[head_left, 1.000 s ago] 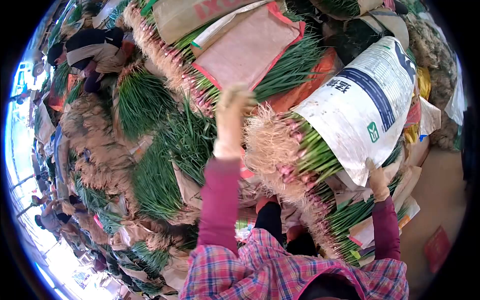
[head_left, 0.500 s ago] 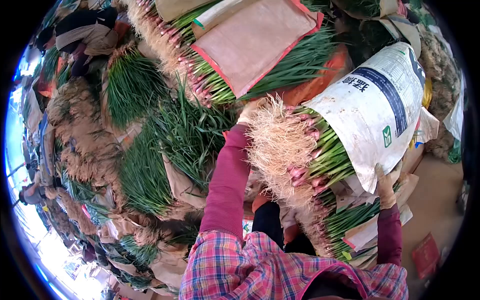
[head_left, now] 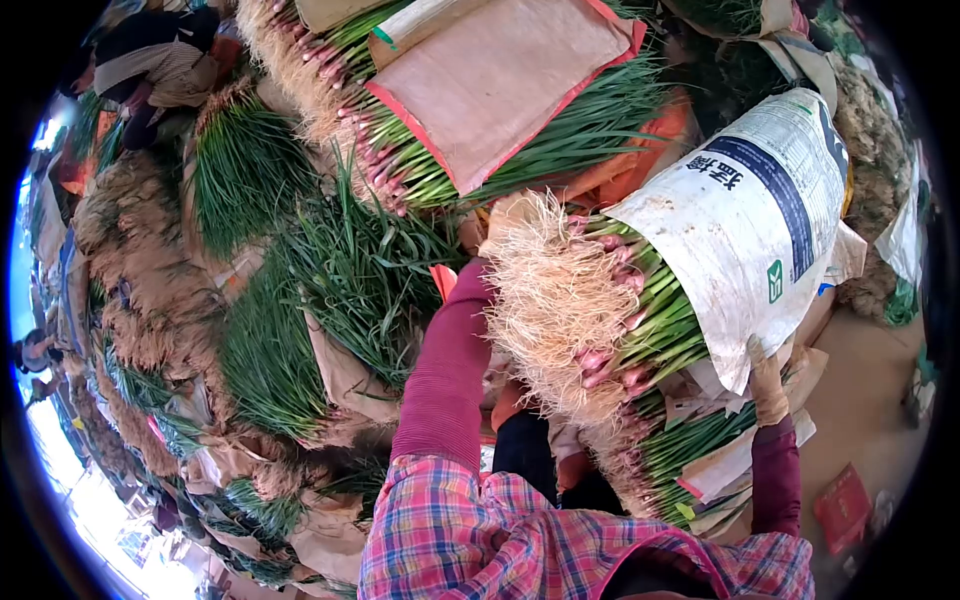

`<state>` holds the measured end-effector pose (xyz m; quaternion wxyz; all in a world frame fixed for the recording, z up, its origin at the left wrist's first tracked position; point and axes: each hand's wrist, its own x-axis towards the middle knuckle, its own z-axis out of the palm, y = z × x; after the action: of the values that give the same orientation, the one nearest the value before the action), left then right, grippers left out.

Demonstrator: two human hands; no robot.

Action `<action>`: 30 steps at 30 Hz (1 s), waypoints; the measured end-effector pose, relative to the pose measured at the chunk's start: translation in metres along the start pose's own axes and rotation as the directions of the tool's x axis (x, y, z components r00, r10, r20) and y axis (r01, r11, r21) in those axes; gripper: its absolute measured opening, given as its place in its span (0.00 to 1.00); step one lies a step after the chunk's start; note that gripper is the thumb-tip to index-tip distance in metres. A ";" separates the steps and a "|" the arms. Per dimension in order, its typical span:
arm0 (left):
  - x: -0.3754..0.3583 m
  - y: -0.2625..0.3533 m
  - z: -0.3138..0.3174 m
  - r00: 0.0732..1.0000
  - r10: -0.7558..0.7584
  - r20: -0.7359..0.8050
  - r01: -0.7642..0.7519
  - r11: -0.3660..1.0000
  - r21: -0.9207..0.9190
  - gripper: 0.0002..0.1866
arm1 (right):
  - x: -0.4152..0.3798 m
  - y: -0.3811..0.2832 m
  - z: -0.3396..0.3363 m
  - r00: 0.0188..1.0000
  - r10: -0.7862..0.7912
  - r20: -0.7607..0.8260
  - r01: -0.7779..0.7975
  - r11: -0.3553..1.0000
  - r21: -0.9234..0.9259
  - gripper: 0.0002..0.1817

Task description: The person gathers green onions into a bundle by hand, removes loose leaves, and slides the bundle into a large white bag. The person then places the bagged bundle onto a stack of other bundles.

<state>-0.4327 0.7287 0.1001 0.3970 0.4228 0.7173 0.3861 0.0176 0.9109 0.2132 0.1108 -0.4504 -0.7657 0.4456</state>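
Observation:
A large bundle of green onions point(head_left: 655, 320), with pale roots and pinkish bulbs, is wrapped in a white printed sack point(head_left: 735, 220). At the upper-left end of its roots is my left hand point(head_left: 500, 225), gloved and partly hidden behind them, so its fingers do not show clearly. My right hand point(head_left: 768, 385), in a pale glove, grips the lower edge of the sack, its fingers closed near the corner. Just beneath the wrapped bundle lie more green onions point(head_left: 680, 450) with paper pieces over them.
Another bundle point(head_left: 400, 150) lies above, under a red-edged paper sheet point(head_left: 505, 90). Loose green leaves point(head_left: 370, 270) and root piles point(head_left: 150, 280) spread to the left. A person point(head_left: 160, 60) bends at the upper left. A red packet point(head_left: 843, 508) lies on the floor at right.
The surroundings have shifted slightly left in the view. Both hands stay at the wrapped bundle, which has hardly moved in the view.

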 end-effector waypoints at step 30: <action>0.002 0.079 0.049 0.802 0.382 -0.458 -0.057 0.813 0.579 0.34 | 0.162 -0.165 0.185 0.977 -0.011 0.214 -0.088 0.891 0.446 0.27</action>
<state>-0.3660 0.7684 0.1515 -0.0134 0.4696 0.8228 0.3198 -0.2786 0.8983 0.1977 0.1219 -0.3777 -0.6390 0.6589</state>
